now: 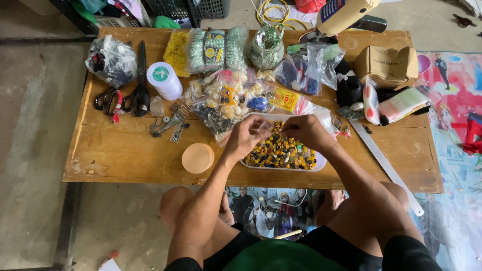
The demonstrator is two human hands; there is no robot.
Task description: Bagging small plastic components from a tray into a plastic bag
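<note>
Nearest the camera: the person's bent knees and dark shorts, seated on a printed floor mat [452,165] at the near edge of a low wooden table [125,155].
Left hand: left hand [244,136] raised over the left end of the tray, fingers curled in and pinched narrow; whatever sits between the fingertips is too small to make out.
Right hand: right hand [307,131] over the tray's far rim, fingertips drawn together toward the left hand; a fine pinch, contents cannot be told.
Work item: white tray [319,163] on the table directly under both hands, filled with small beads [281,150], mostly yellow and black, loose and heaped.
Handling, judged: each bead looks light, hard and smooth, likely to roll or slip; best taken singly by fingertip pinch across its sides, kept above the tray so a dropped one falls back in.
Tray handling, judged: thin plastic, light, may flex; lift by both short rims and keep level.
Left of tray: round orange lid [198,157] lying flat, apart from the tray.
Far left: black scissors [139,85], a white spool [164,80], a knotted plastic bag [111,60].
Beyond tray: clear packets of beads [226,98], touching one another.
Right side: cardboard box [386,64]; metal ruler [386,168] overhanging the table edge.
</note>
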